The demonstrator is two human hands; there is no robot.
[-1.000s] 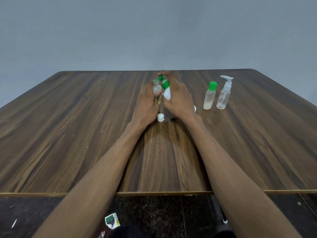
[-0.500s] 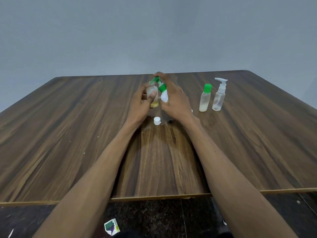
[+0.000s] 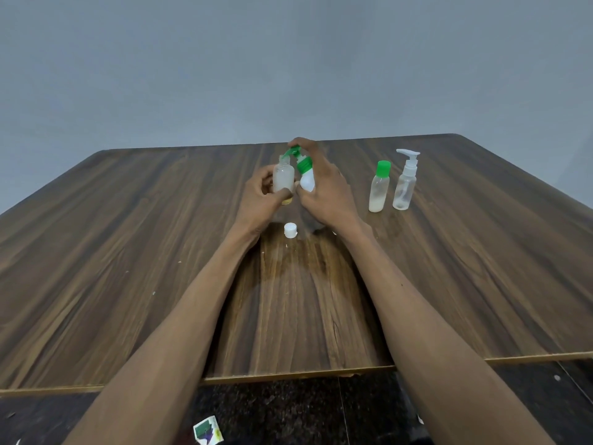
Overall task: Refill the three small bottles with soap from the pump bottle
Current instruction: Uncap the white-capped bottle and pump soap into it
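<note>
My left hand holds a small clear uncapped bottle upright above the table. My right hand grips the white pump bottle, with a finger on its green pump head; the green nozzle sits over the small bottle's mouth. A white cap lies on the wooden table just below my hands. To the right stand a small bottle with a green cap and a small clear bottle with a white pump top.
The table's near edge runs across the lower view, with dark floor below it. A small green and white wrapper lies on the floor. A grey wall rises behind the table.
Both hands have risen slightly off the table with the two bottles, and the small clear bottle now shows more fully in my left hand. The white cap stays where it lay.
</note>
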